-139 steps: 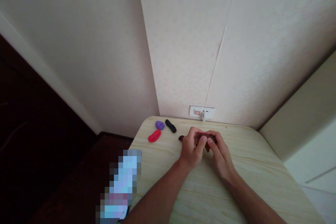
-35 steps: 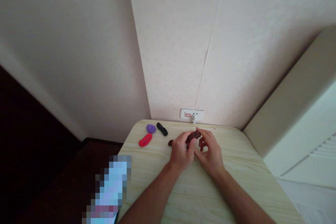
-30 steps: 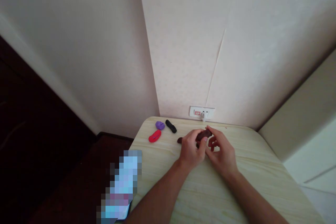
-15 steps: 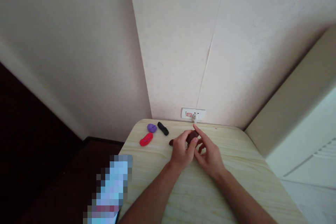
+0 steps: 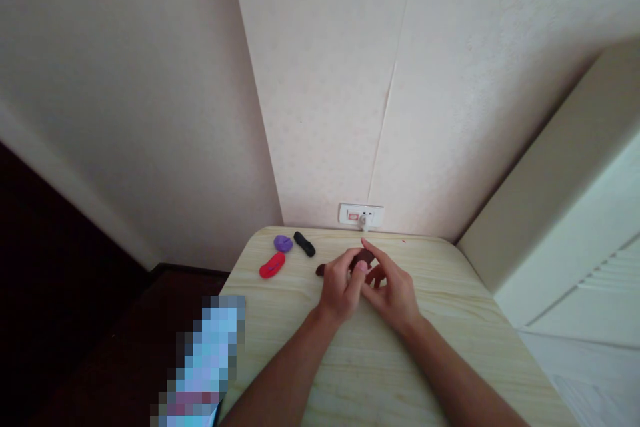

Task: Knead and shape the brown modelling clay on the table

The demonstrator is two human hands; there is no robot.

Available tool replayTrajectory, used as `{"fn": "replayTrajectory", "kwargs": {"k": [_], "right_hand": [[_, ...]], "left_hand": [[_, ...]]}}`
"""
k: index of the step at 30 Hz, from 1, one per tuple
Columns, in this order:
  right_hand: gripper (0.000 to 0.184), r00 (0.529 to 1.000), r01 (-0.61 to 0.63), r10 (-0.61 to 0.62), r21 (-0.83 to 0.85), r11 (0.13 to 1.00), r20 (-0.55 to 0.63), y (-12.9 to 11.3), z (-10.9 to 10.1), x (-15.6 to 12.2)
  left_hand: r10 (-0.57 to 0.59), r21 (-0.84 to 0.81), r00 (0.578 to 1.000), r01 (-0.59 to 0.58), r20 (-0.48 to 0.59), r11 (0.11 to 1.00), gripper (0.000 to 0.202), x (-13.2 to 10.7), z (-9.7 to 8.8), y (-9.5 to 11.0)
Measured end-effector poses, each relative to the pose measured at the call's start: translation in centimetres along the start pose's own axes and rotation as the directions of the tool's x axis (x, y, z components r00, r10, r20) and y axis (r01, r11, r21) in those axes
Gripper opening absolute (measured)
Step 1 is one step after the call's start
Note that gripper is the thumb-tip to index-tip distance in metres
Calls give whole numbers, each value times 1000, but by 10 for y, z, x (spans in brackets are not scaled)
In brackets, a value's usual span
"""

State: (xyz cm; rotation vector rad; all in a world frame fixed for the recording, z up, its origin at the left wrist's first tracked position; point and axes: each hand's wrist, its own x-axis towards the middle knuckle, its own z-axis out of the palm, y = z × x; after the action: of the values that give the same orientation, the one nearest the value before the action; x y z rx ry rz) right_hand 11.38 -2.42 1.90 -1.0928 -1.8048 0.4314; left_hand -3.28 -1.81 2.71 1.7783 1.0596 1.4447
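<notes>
Left hand (image 5: 338, 290) curled round brown lump (image 5: 362, 257); right hand (image 5: 397, 290) half-open at its edge.
Probably soft, light, easily dented; best held by its sides, pressing gently.

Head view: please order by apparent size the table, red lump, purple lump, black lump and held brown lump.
Table
Red lump
Black lump, purple lump: too alike to rank
Held brown lump: partly covered by left hand, unsure
</notes>
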Motion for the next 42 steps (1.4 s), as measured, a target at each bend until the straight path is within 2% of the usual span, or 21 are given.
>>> {"fn": "replayTrajectory", "kwargs": {"k": [4, 7, 10, 15, 20, 24, 27, 35, 39, 42], "right_hand": [[65, 998, -64, 65, 107, 992, -5, -6, 0, 1], [68, 998, -60, 56, 193, 979, 28, -7, 2, 3], [70, 1000, -23, 19, 202, 979, 20, -3, 2, 4], [57, 998, 20, -9, 163, 986, -66, 4, 1, 4], [63, 1000, 13, -12, 114, 993, -7, 0, 1, 3], [65, 998, 15, -20, 88, 996, 65, -2, 0, 1], [65, 997, 21, -26, 70, 997, 73, -1, 0, 1], [58, 996, 87, -87, 38, 995, -14, 6, 5, 2], [61, 997, 74, -74, 6, 997, -1, 6, 5, 0], [60, 998, 57, -57, -7, 998, 4, 3, 3, 0]], "left_hand": [[-126, -294, 992, 119, -5, 948, 41, 2, -1, -8], [-173, -398, 985, 154, -13, 904, 40, 6, -1, -11], [-156, -380, 988, 138, -17, 915, 38, 7, 0, -9], [-101, -366, 995, 85, -26, 927, 33, 5, 2, -10], [-109, -421, 994, 112, 31, 900, 38, 6, 1, -10], [-111, -376, 990, 134, 82, 917, 41, 7, -1, -5], [-116, -367, 987, 149, 110, 918, 41, 6, -1, -5], [-118, -294, 990, 136, 78, 946, 37, 5, 0, -9], [-127, -235, 991, 134, 43, 963, 38, 5, 0, -7], [-126, -262, 991, 132, 38, 956, 41, 4, -1, -8]]}}
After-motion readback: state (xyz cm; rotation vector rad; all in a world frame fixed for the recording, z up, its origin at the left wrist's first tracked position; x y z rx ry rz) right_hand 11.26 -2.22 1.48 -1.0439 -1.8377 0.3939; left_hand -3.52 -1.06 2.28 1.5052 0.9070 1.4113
